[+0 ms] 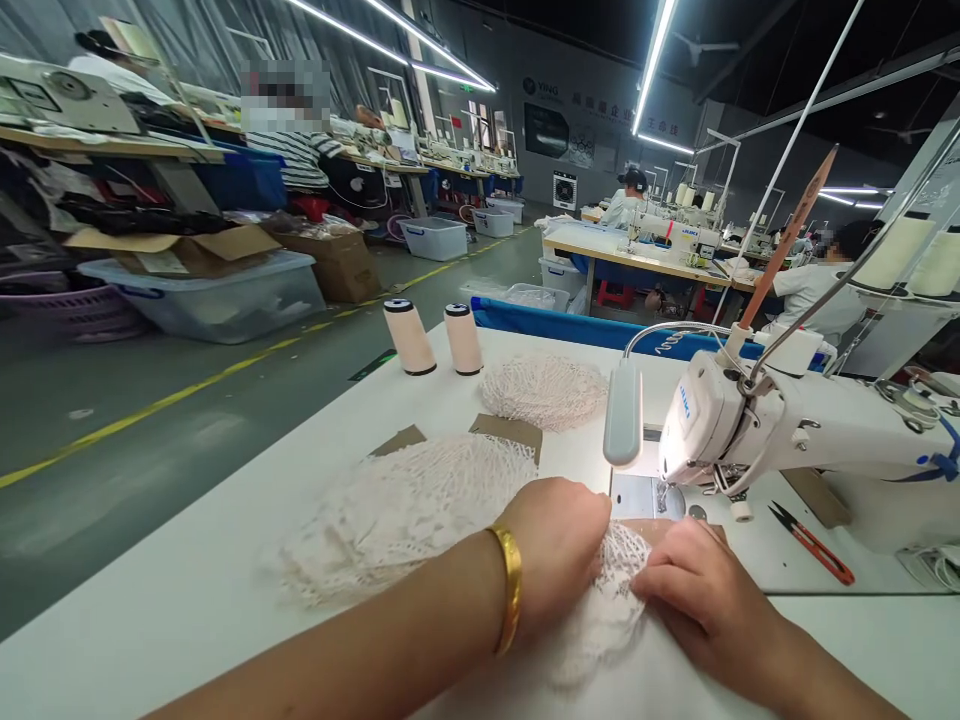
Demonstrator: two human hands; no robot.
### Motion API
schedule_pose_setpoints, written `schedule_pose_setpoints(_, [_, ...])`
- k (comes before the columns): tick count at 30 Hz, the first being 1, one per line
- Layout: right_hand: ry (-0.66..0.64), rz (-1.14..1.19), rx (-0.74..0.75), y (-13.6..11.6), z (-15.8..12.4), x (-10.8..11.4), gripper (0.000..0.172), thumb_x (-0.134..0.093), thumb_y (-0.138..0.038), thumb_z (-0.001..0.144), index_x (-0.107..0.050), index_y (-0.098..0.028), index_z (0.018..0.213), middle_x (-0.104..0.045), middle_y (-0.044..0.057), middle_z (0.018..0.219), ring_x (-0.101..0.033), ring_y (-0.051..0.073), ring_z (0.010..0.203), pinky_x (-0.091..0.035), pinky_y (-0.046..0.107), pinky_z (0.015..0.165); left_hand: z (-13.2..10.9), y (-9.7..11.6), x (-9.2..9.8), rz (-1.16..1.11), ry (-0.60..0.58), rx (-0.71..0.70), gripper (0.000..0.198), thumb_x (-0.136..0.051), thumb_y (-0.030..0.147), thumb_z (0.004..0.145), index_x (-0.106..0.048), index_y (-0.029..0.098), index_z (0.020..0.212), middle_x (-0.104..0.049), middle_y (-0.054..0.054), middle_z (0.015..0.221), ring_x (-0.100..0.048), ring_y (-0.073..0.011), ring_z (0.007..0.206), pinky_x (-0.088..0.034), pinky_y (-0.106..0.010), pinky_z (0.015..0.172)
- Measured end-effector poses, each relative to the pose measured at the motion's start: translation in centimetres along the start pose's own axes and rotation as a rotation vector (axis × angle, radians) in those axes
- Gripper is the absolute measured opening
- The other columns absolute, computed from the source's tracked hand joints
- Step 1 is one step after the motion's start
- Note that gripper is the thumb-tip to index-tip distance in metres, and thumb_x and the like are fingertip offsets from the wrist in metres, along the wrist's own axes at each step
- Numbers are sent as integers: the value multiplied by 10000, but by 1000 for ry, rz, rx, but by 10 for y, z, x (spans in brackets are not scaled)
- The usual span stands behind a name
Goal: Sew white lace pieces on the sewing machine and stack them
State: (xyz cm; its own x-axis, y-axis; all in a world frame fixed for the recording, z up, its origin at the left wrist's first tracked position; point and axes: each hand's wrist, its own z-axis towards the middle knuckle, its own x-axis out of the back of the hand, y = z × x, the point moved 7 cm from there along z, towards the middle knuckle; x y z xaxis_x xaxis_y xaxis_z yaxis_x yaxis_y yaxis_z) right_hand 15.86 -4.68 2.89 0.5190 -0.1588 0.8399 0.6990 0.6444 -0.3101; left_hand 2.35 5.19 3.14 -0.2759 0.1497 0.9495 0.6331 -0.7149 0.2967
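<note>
A piece of white lace (611,610) hangs between my two hands, in front of the sewing machine (780,410). My left hand (559,550), with a gold bangle at the wrist, is closed on the lace's left side. On its right edge, my right hand (697,590) pinches the lace between thumb and fingers. Part of the lace is hidden behind my left hand. Just beyond both hands lie the metal needle plate (637,497) and the lit needle area. A larger heap of white lace (420,510) spreads over the table left of my left hand.
Red-handled thread snips (814,545) lie right of the machine. Another lace pile (544,390) and two thread cones (409,338) stand farther back on the white table (247,600). A grey lamp (623,415) hangs left of the needle. People sit at other machines beyond.
</note>
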Motion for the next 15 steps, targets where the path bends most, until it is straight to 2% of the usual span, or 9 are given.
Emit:
schedule_pose_setpoints(3, [33, -25, -33, 5, -2, 2, 195, -494, -130, 1036, -631, -252, 970, -622, 9, 869, -540, 189, 809, -414, 326, 737, 3, 11, 9, 23, 26, -32, 254, -734, 404, 811, -609, 198, 730, -624, -54, 755, -617, -240, 735, -498, -338, 693])
schedule_pose_setpoints(5, [57, -13, -44, 5, -2, 5, 191, -494, -130, 1029, -624, -252, 961, -603, 6, 851, -521, 186, 787, -407, 315, 722, 11, 20, 10, 19, 26, -63, 204, -743, 348, 799, -621, 186, 782, -652, -88, 908, -612, -259, 840, -501, -364, 751])
schedule_pose_setpoints(7, [50, 56, -60, 5, -1, 7, 187, -490, -119, 1016, -612, -257, 984, -631, 5, 885, -543, 190, 821, -421, 321, 753, 17, 27, 4, -77, 18, -106, 111, -709, 229, 781, -606, 186, 789, -647, -83, 965, -594, -254, 895, -487, -356, 773])
schedule_pose_setpoints(10, [19, 182, -132, 8, 1, 9, 181, -475, -113, 997, -584, -257, 990, -660, -4, 937, -574, 187, 876, -439, 325, 807, 21, 31, -2, -278, 46, -156, 107, -591, 103, 765, -540, 194, 745, -620, -25, 862, -555, -200, 829, -436, -312, 738])
schedule_pose_setpoints(13, [16, 203, -210, 14, -1, 9, 149, -477, -183, 1022, -547, -243, 905, -615, -16, 855, -559, 177, 813, -444, 317, 789, 19, 29, -5, -440, 29, -119, 114, -544, 139, 799, -476, 207, 739, -562, 25, 733, -488, -160, 699, -378, -288, 658])
schedule_pose_setpoints(15, [34, 173, -250, 19, -3, 8, 203, -502, -254, 1041, -517, -238, 840, -585, -17, 809, -547, 176, 770, -439, 304, 733, 18, 27, -7, -542, -18, -73, 79, -548, 196, 816, -482, 213, 776, -545, 44, 709, -466, -149, 659, -355, -278, 617])
